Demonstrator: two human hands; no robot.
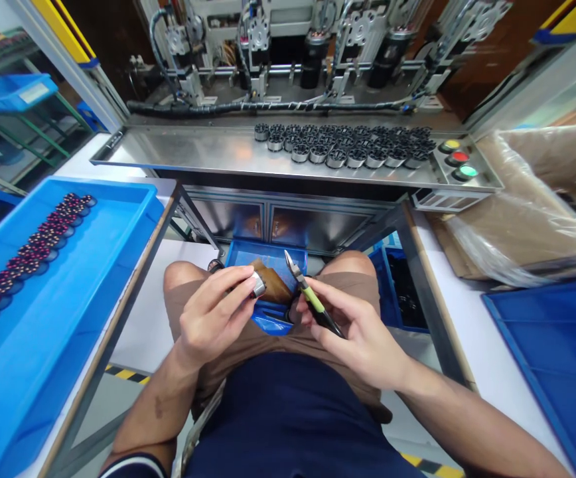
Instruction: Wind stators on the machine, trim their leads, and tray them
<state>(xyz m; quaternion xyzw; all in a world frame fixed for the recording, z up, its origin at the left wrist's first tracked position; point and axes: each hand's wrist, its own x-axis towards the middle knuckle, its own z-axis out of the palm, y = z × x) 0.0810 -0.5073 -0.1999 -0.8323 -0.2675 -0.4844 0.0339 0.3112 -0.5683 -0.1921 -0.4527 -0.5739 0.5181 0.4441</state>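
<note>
My left hand [221,309] pinches a small round metal-sided part [258,285] between thumb and fingers, above my lap. Much of that part is hidden by the fingers. In my right hand [352,325] is a pair of pliers [315,304] with green and black handles, its metal jaws pointing up and to the left. The jaws stand apart from the part. Below and between the hands, a blue bin [268,251] holds a brown sheet [274,282].
Rows of black and silver round parts [338,147] stand on the metal ledge [183,149] before a machine. Yellow, red and green buttons [460,158] sit at its right end. A blue tray [103,189] at left holds reddish-black parts [34,255]. Plastic-lined cardboard [507,232] is at right.
</note>
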